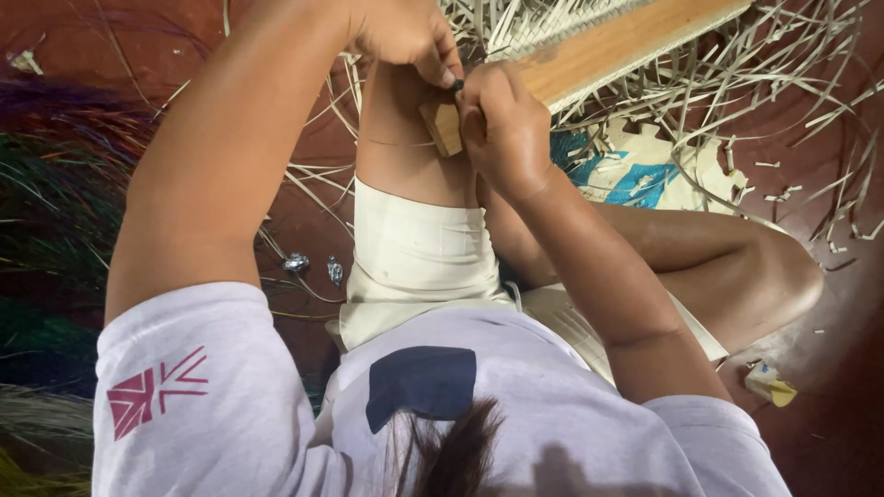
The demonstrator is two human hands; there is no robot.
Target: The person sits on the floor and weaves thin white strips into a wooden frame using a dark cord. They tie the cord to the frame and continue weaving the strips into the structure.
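While both hands meet at the near corner of a wooden board [603, 51], the fingertips of the left hand [405, 37] and the right hand [502, 129] press together around a small dark object [458, 84], too small to identify, held right at the board's end block [445, 127]. The left hand pinches from above, thumb and forefinger closed on the dark bit; the right hand curls into a loose fist just below, its thumb up against the same spot, apparently steadying it so the pinch has something to push against. Whether the right fingers also clamp a strip cannot be told, since the fist hides them.

Directly beyond the grip, the board slants away up and to the right, with pale woven strips [543, 23] lying along its far edge; held this close to the body, the corner sits where both hands reach it without stretching. Under the grip, the person's raised knee and cream shorts [419, 258] seem to prop the board's end. Farther out to the right, loose pale strips [792, 83] fan over the reddish floor [847, 368], and a blue-and-white printed sheet [635, 179] lies beneath them. Out to the left and lower, two small shiny metal pieces [313, 267] rest on the floor, with dark green and purple fibre bundles [55, 202] beyond.
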